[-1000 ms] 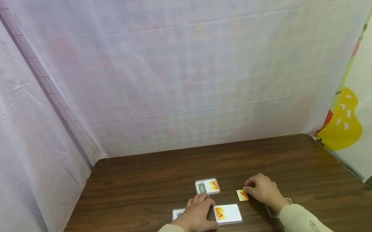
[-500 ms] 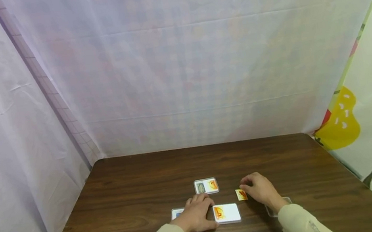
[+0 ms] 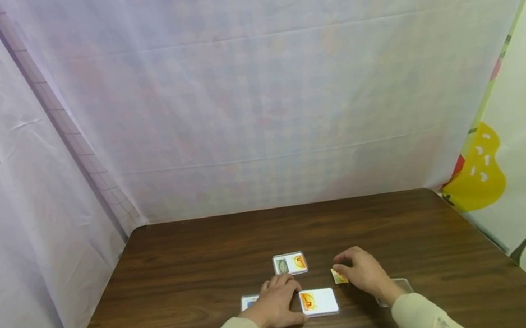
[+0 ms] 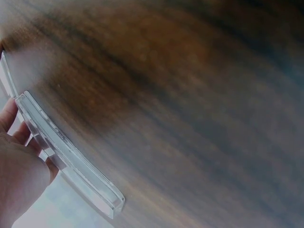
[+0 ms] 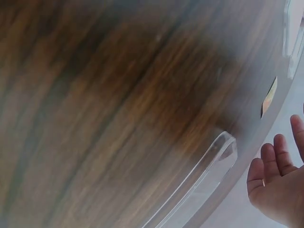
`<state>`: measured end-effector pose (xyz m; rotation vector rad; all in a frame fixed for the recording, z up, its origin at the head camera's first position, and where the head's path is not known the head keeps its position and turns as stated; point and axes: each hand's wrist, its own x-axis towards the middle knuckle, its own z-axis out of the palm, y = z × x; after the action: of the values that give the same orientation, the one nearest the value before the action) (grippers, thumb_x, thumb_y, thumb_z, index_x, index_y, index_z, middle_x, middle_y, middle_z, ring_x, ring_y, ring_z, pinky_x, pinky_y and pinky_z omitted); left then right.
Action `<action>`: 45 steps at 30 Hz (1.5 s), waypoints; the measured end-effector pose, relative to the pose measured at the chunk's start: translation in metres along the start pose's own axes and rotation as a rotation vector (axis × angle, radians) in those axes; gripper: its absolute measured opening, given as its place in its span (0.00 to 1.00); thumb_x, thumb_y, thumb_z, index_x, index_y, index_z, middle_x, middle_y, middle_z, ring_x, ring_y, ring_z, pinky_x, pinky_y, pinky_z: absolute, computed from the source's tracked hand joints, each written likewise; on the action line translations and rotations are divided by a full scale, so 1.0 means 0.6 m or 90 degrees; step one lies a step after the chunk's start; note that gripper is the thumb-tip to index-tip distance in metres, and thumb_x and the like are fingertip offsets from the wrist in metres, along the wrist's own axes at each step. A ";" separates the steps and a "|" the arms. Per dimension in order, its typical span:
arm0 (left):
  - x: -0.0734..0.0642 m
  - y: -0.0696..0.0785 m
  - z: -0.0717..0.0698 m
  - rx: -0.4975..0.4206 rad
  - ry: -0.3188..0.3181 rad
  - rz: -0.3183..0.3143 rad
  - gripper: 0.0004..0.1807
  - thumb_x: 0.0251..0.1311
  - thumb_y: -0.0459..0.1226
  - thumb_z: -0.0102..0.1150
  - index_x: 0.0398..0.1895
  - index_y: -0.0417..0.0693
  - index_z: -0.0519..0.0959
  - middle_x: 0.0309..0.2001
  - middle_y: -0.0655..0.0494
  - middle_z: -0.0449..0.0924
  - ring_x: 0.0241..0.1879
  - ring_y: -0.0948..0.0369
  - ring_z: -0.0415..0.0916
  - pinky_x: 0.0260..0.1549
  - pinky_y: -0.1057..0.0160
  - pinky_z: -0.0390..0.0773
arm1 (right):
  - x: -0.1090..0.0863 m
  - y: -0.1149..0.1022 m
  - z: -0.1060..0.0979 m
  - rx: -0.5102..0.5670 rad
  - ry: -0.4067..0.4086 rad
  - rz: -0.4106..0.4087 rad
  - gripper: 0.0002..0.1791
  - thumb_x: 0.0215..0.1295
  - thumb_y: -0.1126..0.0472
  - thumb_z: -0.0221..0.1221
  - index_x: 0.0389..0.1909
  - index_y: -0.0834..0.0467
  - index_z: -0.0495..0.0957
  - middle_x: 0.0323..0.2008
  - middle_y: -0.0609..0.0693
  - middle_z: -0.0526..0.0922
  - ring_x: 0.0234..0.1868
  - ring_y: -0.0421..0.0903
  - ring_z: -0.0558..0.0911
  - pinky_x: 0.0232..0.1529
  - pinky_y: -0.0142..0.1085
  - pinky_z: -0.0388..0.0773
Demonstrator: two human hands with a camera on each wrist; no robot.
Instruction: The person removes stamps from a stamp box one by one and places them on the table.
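Note:
In the head view my left hand [image 3: 277, 302] rests with spread fingers over a clear case [image 3: 249, 301], mostly hidden under it. Its thumb is beside a flat case with a white insert and an orange picture [image 3: 319, 302]. The left wrist view has the left hand [image 4: 21, 175] along a clear plastic case [image 4: 71, 156]. My right hand [image 3: 363, 271] is bent over a small yellow-orange square card [image 3: 339, 276], whose upper part the fingertips cover. From the right wrist, the card [image 5: 269, 98] lies on the table, apart from the visible fingers of the right hand [image 5: 280, 178].
Farther back lies another flat case [image 3: 290, 263] with a grey-green picture and an orange one. Beneath the right wrist is a transparent case [image 3: 402, 286]. The dark wooden table [image 3: 195, 253] ends at a pale curtain [image 3: 259, 102] behind.
My right fingers have shifted slightly left and now hide more of the small card. The left hand and the cases stay in place; the head view has drifted slightly.

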<state>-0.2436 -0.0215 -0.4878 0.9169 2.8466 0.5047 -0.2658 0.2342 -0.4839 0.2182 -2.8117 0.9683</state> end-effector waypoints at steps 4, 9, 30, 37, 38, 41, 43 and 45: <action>0.001 0.000 0.001 -0.001 -0.003 -0.002 0.28 0.50 0.55 0.70 0.52 0.54 0.75 0.63 0.54 0.67 0.65 0.54 0.62 0.64 0.48 0.61 | -0.003 -0.008 0.004 0.021 -0.012 0.002 0.08 0.63 0.59 0.65 0.41 0.57 0.84 0.50 0.58 0.80 0.55 0.62 0.77 0.57 0.59 0.69; 0.001 0.001 0.001 -0.003 0.001 -0.002 0.29 0.50 0.55 0.70 0.51 0.54 0.75 0.62 0.54 0.67 0.65 0.54 0.62 0.64 0.47 0.62 | -0.008 -0.021 0.011 0.036 -0.017 0.003 0.07 0.63 0.59 0.66 0.40 0.56 0.85 0.48 0.55 0.80 0.52 0.58 0.78 0.53 0.56 0.73; 0.003 0.000 0.000 0.008 0.005 0.006 0.29 0.49 0.55 0.71 0.51 0.54 0.75 0.61 0.55 0.68 0.64 0.54 0.63 0.63 0.47 0.63 | -0.034 -0.047 0.045 0.014 -0.032 -0.083 0.05 0.57 0.60 0.70 0.33 0.53 0.85 0.39 0.48 0.80 0.44 0.49 0.80 0.50 0.50 0.75; 0.002 0.000 -0.002 0.004 0.007 0.008 0.29 0.49 0.55 0.71 0.51 0.53 0.75 0.60 0.56 0.68 0.63 0.55 0.64 0.62 0.48 0.63 | -0.037 -0.054 0.051 -0.017 -0.036 -0.098 0.05 0.56 0.58 0.71 0.32 0.51 0.85 0.38 0.45 0.80 0.46 0.51 0.79 0.51 0.56 0.72; 0.002 0.000 -0.002 0.003 0.005 0.007 0.29 0.50 0.55 0.71 0.51 0.53 0.75 0.60 0.55 0.68 0.63 0.55 0.63 0.62 0.48 0.63 | -0.037 -0.055 0.051 -0.020 -0.038 -0.099 0.05 0.56 0.58 0.71 0.31 0.50 0.85 0.39 0.45 0.80 0.46 0.51 0.79 0.51 0.57 0.71; 0.004 -0.003 -0.001 0.002 0.001 0.008 0.29 0.51 0.55 0.70 0.52 0.53 0.75 0.61 0.54 0.68 0.64 0.54 0.63 0.62 0.47 0.63 | -0.038 -0.059 0.052 -0.028 -0.041 -0.102 0.05 0.56 0.57 0.71 0.31 0.49 0.84 0.39 0.45 0.80 0.46 0.52 0.79 0.49 0.59 0.70; 0.005 -0.003 0.000 0.001 0.001 0.010 0.29 0.51 0.55 0.70 0.52 0.53 0.75 0.61 0.53 0.68 0.64 0.53 0.63 0.62 0.46 0.63 | -0.039 -0.061 0.053 -0.036 -0.041 -0.106 0.05 0.55 0.57 0.71 0.31 0.49 0.84 0.39 0.45 0.80 0.46 0.52 0.79 0.48 0.58 0.70; 0.006 -0.004 0.001 0.002 0.001 0.011 0.29 0.51 0.55 0.70 0.52 0.53 0.75 0.61 0.54 0.68 0.63 0.54 0.63 0.62 0.46 0.63 | -0.040 -0.062 0.055 -0.045 -0.044 -0.106 0.05 0.55 0.57 0.71 0.31 0.49 0.85 0.40 0.45 0.80 0.47 0.52 0.78 0.48 0.57 0.70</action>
<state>-0.2476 -0.0209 -0.4891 0.9437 2.8443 0.5030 -0.2387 0.1868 -0.4917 0.4770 -2.8284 0.8380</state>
